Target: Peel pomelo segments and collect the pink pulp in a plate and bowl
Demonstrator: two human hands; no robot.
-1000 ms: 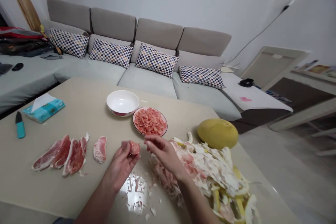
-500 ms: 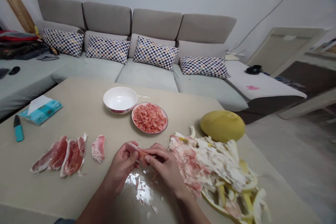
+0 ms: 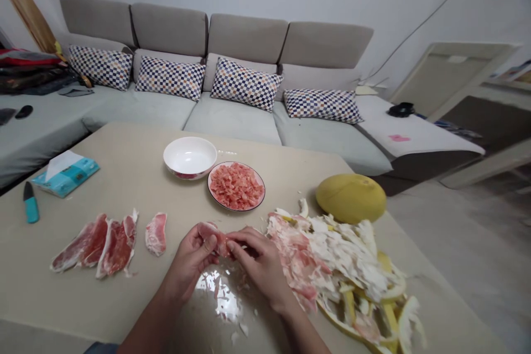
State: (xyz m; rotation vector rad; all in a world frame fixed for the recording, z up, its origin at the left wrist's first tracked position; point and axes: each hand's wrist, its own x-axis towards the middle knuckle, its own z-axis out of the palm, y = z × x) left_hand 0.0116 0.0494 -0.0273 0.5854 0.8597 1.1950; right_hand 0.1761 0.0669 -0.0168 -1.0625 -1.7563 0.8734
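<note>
Between my two hands is a pink pomelo segment (image 3: pixel 221 244), partly covered by the fingers. My left hand (image 3: pixel 193 260) is closed round its left end, thumb on top. The fingertips of my right hand (image 3: pixel 256 263) pinch its right end. Beyond the hands stands a dark-rimmed plate (image 3: pixel 210 192) heaped with pink pomelo flesh (image 3: pixel 237 185). Left of my left hand lies a single pomelo segment (image 3: pixel 156 234), with larger pomelo pieces (image 3: pixel 116 246) farther left. A pile of membranes and white pith (image 3: pixel 332 251) lies right of my right hand.
A white bowl (image 3: pixel 189 157) touches or nearly touches the plate. At the right stands a whole yellow pomelo (image 3: pixel 350 198), behind thick rind pieces (image 3: pixel 390 315). A teal-handled knife (image 3: pixel 30 207) and a tissue pack (image 3: pixel 68 174) lie at the left. Small scraps (image 3: pixel 244 329) litter the table (image 3: pixel 286 163) near me.
The segment has turned slightly in my fingers, showing more of its pink side. Both hands stay in nearly the same place, and the things on the table have not moved.
</note>
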